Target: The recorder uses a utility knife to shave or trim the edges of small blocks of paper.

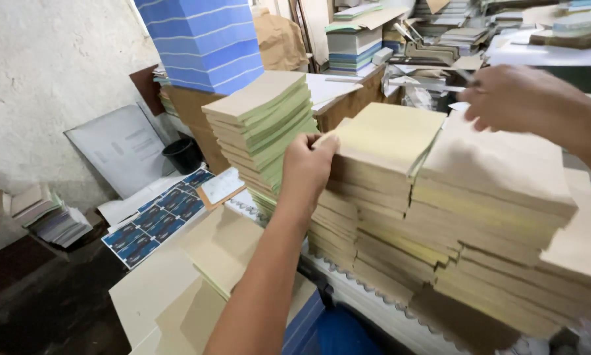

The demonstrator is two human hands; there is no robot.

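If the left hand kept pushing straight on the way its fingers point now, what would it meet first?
The left hand already grips the near edge of the yellow-topped pad stack. Pushed on, it would press into that stack first; the tan stack beside it probably comes next, though depth is unclear.

Right hand (529, 98) blurred, fingertips hidden behind the paper stack (492, 171).
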